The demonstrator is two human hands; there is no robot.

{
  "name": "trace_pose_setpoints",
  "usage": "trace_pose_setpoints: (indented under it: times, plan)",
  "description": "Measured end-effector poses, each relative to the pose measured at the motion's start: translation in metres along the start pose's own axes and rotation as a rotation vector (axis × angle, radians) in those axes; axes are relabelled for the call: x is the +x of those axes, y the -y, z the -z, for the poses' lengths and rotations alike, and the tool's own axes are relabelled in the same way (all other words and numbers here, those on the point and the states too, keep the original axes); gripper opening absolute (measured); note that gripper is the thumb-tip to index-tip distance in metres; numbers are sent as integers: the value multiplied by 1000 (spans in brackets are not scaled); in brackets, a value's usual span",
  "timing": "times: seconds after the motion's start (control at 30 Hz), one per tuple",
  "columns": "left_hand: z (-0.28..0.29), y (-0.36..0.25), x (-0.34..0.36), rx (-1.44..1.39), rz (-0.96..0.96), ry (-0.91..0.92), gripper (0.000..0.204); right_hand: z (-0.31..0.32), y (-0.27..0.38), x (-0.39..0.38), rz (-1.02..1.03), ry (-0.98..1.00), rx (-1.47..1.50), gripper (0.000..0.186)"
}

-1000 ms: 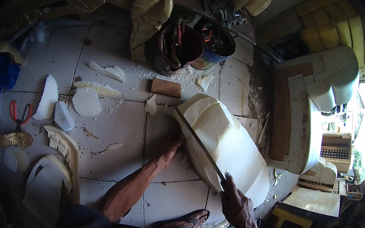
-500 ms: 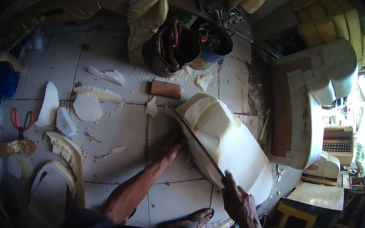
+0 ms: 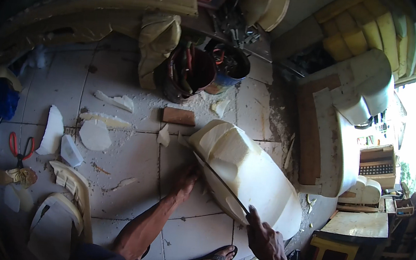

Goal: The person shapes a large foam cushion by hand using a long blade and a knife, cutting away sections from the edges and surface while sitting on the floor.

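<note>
A large carved white foam block [image 3: 259, 177] lies aslant on the tiled floor, right of centre. My right hand [image 3: 262, 239] is closed round the near end of a long thin blade [image 3: 220, 183], which runs along the block's left side toward its far left corner. My left hand [image 3: 185, 181] has its fingers bent against the block's left edge near that corner, partly in shadow under it. Loose white foam scraps [image 3: 95, 135] and a reddish wooden piece [image 3: 178, 116] lie left of and beyond the block. My sandalled foot is at the bottom, between my arms.
A dark red bucket [image 3: 188, 74] and blue bucket [image 3: 230, 68] hold tools at the back. A white moulded body [image 3: 337, 145] stands at right, below yellow foam slabs [image 3: 367, 35]. Red-handled scissors [image 3: 19, 152], curved offcuts [image 3: 57, 215] and blue fabric [image 3: 1, 98] lie at left.
The view has tilted up, showing more of the shelf at the back. The blade has shifted a little down the block's left side with my right hand. My left hand stays at the edge.
</note>
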State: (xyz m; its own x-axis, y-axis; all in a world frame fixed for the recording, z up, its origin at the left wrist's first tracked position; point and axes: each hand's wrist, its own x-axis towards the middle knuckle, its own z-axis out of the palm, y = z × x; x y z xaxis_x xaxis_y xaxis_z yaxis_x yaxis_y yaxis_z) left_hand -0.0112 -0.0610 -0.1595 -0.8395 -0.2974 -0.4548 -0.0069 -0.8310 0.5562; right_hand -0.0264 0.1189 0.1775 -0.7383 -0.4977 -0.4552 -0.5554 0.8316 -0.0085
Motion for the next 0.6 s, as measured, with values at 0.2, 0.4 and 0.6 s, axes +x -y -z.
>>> trace_pose_setpoints:
  times: [0.2,0.4,0.6]
  plan:
    - [-11,-20,-12,-120,56,95,45,-1,-14,-24,15,-59,17,61]
    - [34,-16,5,-429,84,143,56,10,8,-21,-63,13,-44,58]
    - [-27,-104,-15,470,-6,-145,75,3,-44,-141,32,-178,137,47]
